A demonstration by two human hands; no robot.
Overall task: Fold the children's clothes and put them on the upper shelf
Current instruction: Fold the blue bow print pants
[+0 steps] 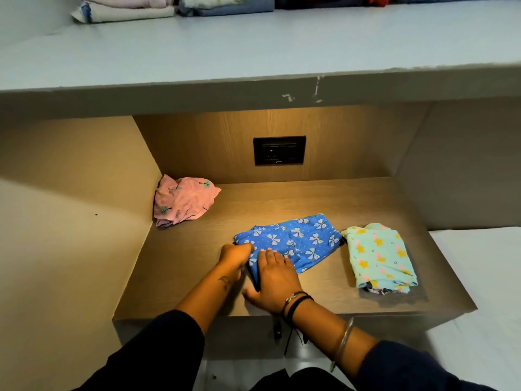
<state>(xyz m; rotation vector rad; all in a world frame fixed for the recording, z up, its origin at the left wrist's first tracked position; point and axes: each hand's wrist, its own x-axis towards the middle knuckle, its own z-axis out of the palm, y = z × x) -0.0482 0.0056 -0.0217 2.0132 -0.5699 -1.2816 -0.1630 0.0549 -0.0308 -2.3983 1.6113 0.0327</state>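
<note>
A blue garment with white bows (303, 238) lies partly folded on the lower wooden shelf (324, 204). My left hand (235, 253) grips its left edge with closed fingers. My right hand (275, 279) presses flat on its near left part, fingers spread. To the right lies a folded light-green garment with yellow stars (379, 258). A crumpled pink garment (181, 200) sits in the back left corner. The grey upper shelf (253, 52) runs overhead, with folded clothes (174, 7) at its back.
A black wall socket (279, 150) is set in the back panel of the niche. Side walls close the niche left and right. A white surface (479, 277) lies at the right, beside the lower shelf.
</note>
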